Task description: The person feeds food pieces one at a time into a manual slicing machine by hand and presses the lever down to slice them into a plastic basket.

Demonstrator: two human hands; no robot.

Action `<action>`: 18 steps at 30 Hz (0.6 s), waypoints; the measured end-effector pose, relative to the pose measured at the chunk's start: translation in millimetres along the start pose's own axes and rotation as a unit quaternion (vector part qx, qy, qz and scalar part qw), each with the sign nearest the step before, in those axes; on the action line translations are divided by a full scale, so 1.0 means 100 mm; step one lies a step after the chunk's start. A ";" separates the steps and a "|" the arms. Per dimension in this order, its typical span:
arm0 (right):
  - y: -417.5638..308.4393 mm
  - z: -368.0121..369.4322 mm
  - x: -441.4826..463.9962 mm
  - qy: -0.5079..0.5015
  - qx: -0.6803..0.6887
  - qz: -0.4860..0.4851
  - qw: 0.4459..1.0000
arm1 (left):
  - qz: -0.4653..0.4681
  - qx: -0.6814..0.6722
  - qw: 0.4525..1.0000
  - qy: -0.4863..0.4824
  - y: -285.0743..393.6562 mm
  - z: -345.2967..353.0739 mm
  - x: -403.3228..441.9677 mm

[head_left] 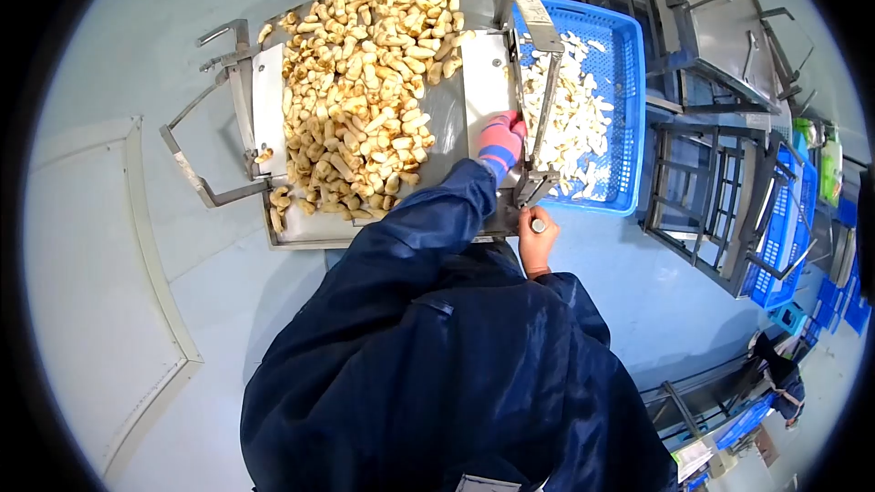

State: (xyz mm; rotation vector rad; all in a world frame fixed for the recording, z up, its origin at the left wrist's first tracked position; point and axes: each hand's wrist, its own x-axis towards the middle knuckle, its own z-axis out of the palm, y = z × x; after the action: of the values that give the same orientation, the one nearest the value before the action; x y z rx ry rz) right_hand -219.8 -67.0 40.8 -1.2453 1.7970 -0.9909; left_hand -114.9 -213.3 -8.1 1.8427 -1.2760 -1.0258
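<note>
My left hand, in a pink and purple striped glove, is on the white board at the table's right side. Its fingers are curled close against the cutter's long metal arm; whatever they hold is hidden. Below it, my bare right hand is wrapped around the cutter's round-ended handle. To the left lies a large heap of pale tan, stubby mushrooms, apparently king oyster. Beyond the cutter, thin whitish slices lie in a blue perforated basket.
The heap rests on a steel table with a raised rim. Another hinged metal arm sticks out from its left side. Metal frames and another blue basket stand at right. A person is at far lower right.
</note>
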 end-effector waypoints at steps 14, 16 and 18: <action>-0.06 -0.04 0.02 -0.007 -0.034 -0.023 0.999 | 0.062 0.365 0.924 0.097 -0.30 -1.07 0.93; -0.06 -0.04 0.02 -0.009 -0.031 -0.025 0.999 | 0.082 0.381 0.917 0.081 -0.43 -1.09 1.08; -0.06 -0.03 0.03 -0.008 -0.025 -0.025 0.999 | 0.101 0.385 0.915 0.064 -0.53 -1.07 1.10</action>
State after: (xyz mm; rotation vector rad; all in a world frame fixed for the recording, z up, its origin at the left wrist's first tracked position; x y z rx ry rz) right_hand -220.7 -71.1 47.1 -1.3302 1.7954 -0.9664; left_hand 25.9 -293.0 -28.0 2.2105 -1.9132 -0.2737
